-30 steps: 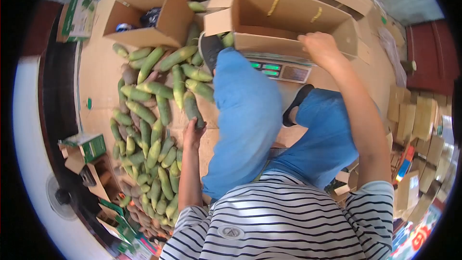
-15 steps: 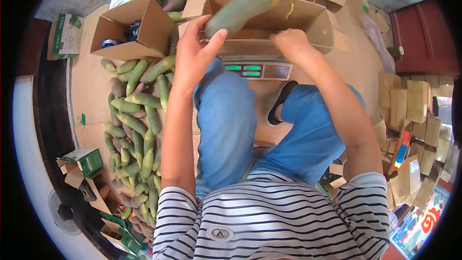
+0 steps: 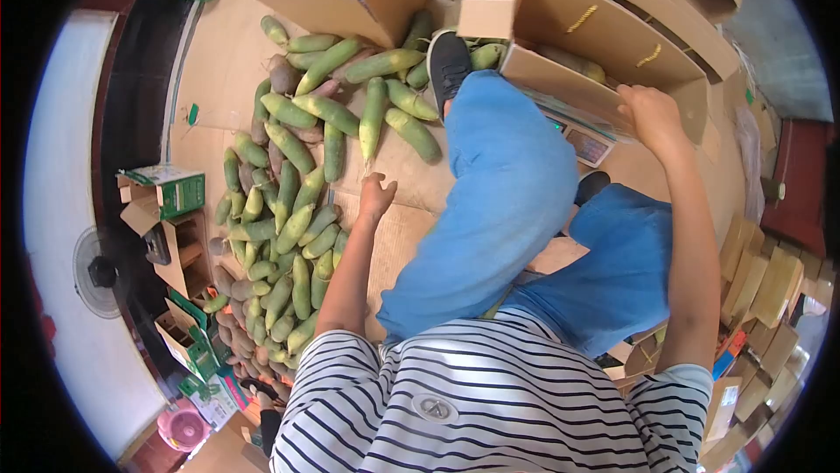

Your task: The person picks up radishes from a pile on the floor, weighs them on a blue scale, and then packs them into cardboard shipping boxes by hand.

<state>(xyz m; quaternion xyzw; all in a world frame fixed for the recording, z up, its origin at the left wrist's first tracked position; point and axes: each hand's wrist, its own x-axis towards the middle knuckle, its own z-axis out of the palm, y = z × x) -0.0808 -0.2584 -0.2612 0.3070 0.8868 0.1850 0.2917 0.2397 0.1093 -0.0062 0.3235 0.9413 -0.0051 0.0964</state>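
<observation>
My left hand is empty, its thumb and fingers apart, just below the tip of a long green radish at the right side of a large radish pile. My right hand is at the near wall of a long open cardboard box, fingers curled over its rim. Inside this box lies a green radish, partly hidden by the wall. Under the box's near side, a scale with a lit display shows in part.
A smaller open box with dark items stands beyond the pile. My shoe rests between pile and long box. Small cartons are stacked at right. A fan and green-white boxes are at left. Another person's hand shows at lower left.
My left hand has let go of the radish it held above the long box and moved to the pile. A radish now lies in the box. The view has turned left.
</observation>
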